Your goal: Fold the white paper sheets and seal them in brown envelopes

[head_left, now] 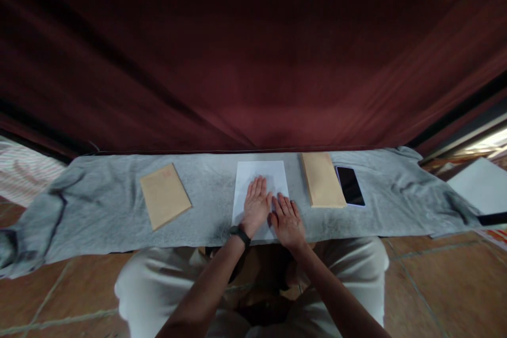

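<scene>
A white sheet of paper [241,179] lies on the grey cloth in front of me. My left hand [256,205] rests flat on the middle of the sheet, fingers stretched away from me, with a dark band on the wrist. Over the sheet's lower right edge lies my right hand [288,222], palm down and fingers outstretched, partly on the cloth. The two hands nearly touch at the thumbs. Whether the paper is one sheet or several I cannot tell.
A stack of brown envelopes [324,179] is to the right, beside a dark-screened phone [350,186]. Another brown envelope [164,195] lies tilted at the left. Grey cloth [209,179] covers the narrow surface. A dark red curtain [253,74] hangs along its far edge.
</scene>
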`<state>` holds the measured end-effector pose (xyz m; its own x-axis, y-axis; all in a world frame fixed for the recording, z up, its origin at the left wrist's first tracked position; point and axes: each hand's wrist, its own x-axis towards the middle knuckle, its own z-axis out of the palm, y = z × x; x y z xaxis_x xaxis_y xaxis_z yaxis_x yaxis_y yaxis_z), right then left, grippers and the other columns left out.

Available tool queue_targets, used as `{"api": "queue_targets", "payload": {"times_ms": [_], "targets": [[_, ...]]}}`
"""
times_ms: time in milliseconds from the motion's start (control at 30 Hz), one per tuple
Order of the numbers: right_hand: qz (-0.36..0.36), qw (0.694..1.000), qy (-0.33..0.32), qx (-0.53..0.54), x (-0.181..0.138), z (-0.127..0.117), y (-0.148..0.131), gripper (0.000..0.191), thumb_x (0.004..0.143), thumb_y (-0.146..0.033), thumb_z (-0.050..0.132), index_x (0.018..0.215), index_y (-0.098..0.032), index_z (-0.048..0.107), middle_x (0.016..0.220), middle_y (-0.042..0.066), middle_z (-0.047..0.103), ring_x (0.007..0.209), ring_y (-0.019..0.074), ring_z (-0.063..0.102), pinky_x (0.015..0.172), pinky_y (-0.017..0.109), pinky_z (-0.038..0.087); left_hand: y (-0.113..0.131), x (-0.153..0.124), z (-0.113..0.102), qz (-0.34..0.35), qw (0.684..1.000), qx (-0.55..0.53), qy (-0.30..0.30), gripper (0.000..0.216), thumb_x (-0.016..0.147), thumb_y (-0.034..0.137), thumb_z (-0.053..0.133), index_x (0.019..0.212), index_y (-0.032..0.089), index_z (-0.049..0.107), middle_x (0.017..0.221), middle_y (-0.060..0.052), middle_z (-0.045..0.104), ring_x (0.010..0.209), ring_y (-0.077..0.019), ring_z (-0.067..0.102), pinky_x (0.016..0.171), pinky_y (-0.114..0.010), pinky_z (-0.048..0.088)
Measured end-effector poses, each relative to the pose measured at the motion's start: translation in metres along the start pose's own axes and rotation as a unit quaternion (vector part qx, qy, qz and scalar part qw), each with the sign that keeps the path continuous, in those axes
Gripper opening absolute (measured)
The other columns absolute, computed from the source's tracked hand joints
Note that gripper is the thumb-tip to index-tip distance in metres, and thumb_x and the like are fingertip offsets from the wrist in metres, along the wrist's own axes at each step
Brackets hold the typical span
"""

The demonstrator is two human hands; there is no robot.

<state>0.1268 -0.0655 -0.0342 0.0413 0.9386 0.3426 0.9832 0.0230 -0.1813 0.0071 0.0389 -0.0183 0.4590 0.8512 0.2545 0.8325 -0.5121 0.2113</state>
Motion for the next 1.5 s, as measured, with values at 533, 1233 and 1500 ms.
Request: {"api": "queue_targets", "payload": {"times_ms": [533,1233,1500], "targets": [[0.012,0.999,-0.016,0.027,0.002,-0.005,0.0,0.054,0.103,-0.035,0.045,0.154,-0.017,0.045,0.16,0.013,0.044,0.144,0.0287,0.045,0.123,0.047,0.027,-0.081,0.015,-0.009,-0.069,0.997,0.024,0.001,0.063,0.105,0.039,0.028,0.154,0.002,0.04,0.16,-0.021,0.039,0.153,-0.0297,0.03,0.125,-0.049,0.026],[-0.011,1.0,-0.017,0.013,-0.002,0.0,0.003,0.053,0.104,-0.032,0.043,0.155,-0.015,0.043,0.16,0.014,0.043,0.145,0.03,0.043,0.121,0.05,0.029,-0.046,-0.114,-0.052,0.179,0.981,0.0,-0.079,0.061,0.1,0.043,0.055,0.157,0.029,0.038,0.165,-0.007,0.035,0.154,-0.0256,0.03,0.126,-0.05,0.028],[-0.009,1.0,-0.016,0.009,-0.002,-0.004,0.002,0.051,0.105,-0.033,0.042,0.153,-0.015,0.046,0.159,0.015,0.045,0.145,0.029,0.043,0.121,0.049,0.028,-0.048,-0.118,-0.059,0.176,0.982,-0.019,-0.071,0.053,0.101,0.032,0.055,0.153,0.029,0.046,0.164,-0.006,0.039,0.153,-0.0243,0.033,0.125,-0.047,0.03]]}}
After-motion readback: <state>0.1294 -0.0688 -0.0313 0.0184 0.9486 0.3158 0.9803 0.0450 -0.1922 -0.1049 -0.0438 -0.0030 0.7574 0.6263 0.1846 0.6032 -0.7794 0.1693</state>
